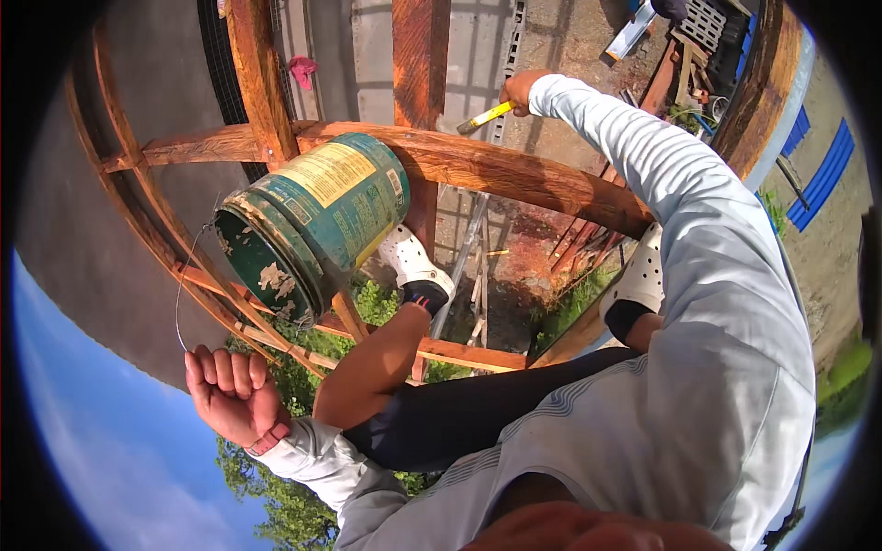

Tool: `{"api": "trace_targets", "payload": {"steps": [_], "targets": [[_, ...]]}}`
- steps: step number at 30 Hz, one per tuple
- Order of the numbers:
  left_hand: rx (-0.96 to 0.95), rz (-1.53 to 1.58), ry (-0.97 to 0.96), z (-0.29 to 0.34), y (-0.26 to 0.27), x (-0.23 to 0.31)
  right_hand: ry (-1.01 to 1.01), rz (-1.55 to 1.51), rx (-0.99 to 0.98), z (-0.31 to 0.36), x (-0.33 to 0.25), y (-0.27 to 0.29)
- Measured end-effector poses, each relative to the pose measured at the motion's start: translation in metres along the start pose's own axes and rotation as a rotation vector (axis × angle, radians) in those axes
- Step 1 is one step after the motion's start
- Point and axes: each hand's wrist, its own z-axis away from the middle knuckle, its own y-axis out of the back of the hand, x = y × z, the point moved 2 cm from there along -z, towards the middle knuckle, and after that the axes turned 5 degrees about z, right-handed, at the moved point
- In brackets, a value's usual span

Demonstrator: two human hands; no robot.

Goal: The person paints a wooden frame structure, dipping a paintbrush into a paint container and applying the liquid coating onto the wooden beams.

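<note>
A green paint bucket with a yellowish label lies tilted on its side against the wooden beam. Its mouth faces left, and flaked, dried paint clings to the inside and rim. From the rim a thin wire handle runs down to my left hand, whose fingers are curled closed around it. My right hand is stretched far forward, closed on a paintbrush with a yellow handle. The bristles point left, above the brown curved beam; I cannot tell whether they touch wood.
Brown timber posts and curved rails frame the space. My white clogs are braced among the beams, high over the ground. Below lie scrap boards, a pink cloth and blue sheets. Another person's dark glove or hand shows at the top.
</note>
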Motion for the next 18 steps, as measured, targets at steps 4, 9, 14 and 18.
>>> {"api": "trace_targets", "payload": {"steps": [4, 9, 14, 18], "targets": [[0.000, 0.016, -0.054, -0.001, 0.013, 0.000, 0.214, 0.072, -0.135, -0.028, -0.051, -0.014], [0.006, 0.090, -0.082, 0.014, 0.038, 0.010, -0.019, -0.379, -0.064, -0.032, 0.001, 0.016], [0.032, 0.061, -0.051, 0.019, 0.051, 0.017, -0.107, -0.419, 0.254, -0.005, 0.062, 0.015], [0.000, 0.090, -0.001, 0.018, 0.053, 0.020, -0.134, -0.186, 0.100, -0.002, 0.028, -0.005]]}}
